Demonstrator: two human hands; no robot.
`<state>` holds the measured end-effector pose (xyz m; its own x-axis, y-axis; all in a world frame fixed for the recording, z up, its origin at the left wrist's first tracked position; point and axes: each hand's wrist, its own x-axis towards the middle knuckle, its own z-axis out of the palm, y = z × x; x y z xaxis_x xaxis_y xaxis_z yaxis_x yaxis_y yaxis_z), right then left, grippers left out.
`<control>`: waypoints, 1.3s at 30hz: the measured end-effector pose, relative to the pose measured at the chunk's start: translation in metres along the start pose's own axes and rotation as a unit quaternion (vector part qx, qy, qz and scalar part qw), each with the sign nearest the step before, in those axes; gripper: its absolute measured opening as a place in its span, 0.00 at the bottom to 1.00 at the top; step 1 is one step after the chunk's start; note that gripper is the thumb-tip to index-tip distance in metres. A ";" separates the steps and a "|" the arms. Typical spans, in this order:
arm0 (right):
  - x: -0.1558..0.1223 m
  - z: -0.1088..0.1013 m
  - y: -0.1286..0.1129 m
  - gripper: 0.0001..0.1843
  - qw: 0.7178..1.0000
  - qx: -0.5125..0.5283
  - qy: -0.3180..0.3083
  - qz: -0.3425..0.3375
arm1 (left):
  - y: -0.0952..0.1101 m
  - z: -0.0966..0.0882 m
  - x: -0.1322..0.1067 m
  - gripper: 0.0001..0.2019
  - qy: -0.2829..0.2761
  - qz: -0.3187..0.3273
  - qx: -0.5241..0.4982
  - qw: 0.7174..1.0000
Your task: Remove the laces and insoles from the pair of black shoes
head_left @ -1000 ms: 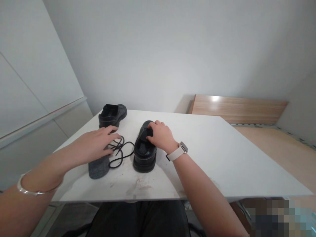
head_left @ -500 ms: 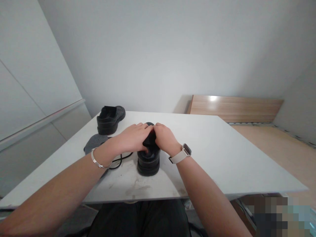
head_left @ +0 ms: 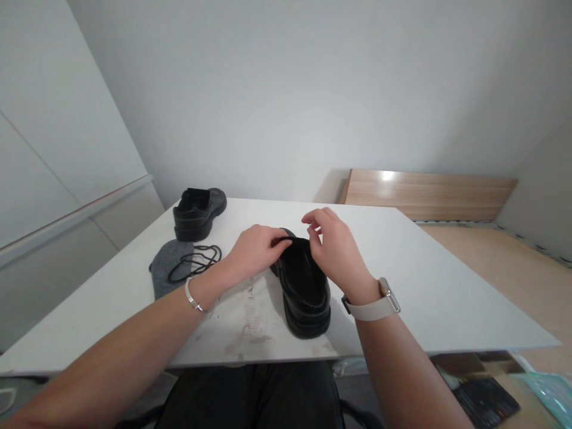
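Note:
A black shoe point(head_left: 306, 293) lies on the white table point(head_left: 429, 298) in front of me, heel towards me. My left hand point(head_left: 254, 251) grips the edge of its opening from the left, fingers closed. My right hand point(head_left: 334, 253) presses against the shoe from the right, thumb at the same edge and fingers curled above it. A second black shoe point(head_left: 199, 211) stands at the far left of the table. Between them a loose black lace point(head_left: 194, 262) lies coiled, partly on a grey felt piece point(head_left: 161, 271).
Smudges point(head_left: 245, 333) mark the table near its front edge. A white cabinet point(head_left: 53, 179) runs along the left. A wooden board point(head_left: 429, 193) leans behind the table at the right. Dark and teal items point(head_left: 487, 402) lie on the floor at the lower right.
The shoe has been moved to the right and nearer to me. My left hand left the lace and took the shoe's opening. My right hand shifted along its right side.

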<state>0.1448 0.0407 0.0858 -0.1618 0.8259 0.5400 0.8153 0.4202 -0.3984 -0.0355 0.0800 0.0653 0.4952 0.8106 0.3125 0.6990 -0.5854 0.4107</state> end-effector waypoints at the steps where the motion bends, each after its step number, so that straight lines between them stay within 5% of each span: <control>1: -0.002 -0.003 -0.008 0.11 1.000 0.000 0.013 -0.010 | -0.004 0.005 0.001 0.14 0.021 -0.009 -0.062 0.998; 3: -0.004 -0.006 -0.023 0.10 0.999 -0.012 -0.030 -0.035 | -0.011 0.016 0.004 0.13 0.069 -0.020 -0.186 0.980; 5: -0.005 -0.003 -0.034 0.10 0.987 -0.047 -0.142 -0.056 | -0.015 0.026 0.006 0.11 0.105 -0.032 -0.306 0.946; 8: 0.001 0.004 -0.044 0.09 0.949 -0.117 -0.285 -0.063 | -0.017 0.037 0.005 0.08 0.109 -0.059 -0.416 0.901; 10: 0.007 0.004 -0.049 0.08 0.932 -0.144 -0.326 -0.065 | -0.018 0.040 0.004 0.07 0.098 -0.073 -0.436 0.892; 17: 0.008 -0.012 -0.044 0.17 0.923 -0.174 -0.339 -0.052 | -0.022 0.046 0.003 0.16 0.113 -0.103 -0.442 0.884; 22: 0.004 0.012 -0.037 0.14 0.858 -0.238 -0.450 -0.075 | -0.020 0.050 0.003 0.20 0.118 -0.113 -0.442 0.882; 27: 0.010 0.025 -0.034 0.15 0.834 -0.229 -0.490 -0.109 | -0.019 0.049 0.000 0.20 0.117 -0.110 -0.443 0.882; 39: 0.006 0.033 -0.026 0.18 0.856 -0.223 -0.463 -0.058 | -0.014 0.050 -0.002 0.21 0.120 -0.093 -0.455 0.877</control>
<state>0.1043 0.0467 0.0747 -0.4598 0.8187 -0.3439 0.8612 0.5056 0.0522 -0.0209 0.0872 0.0160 0.2169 0.9311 0.2931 0.0001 -0.3003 0.9538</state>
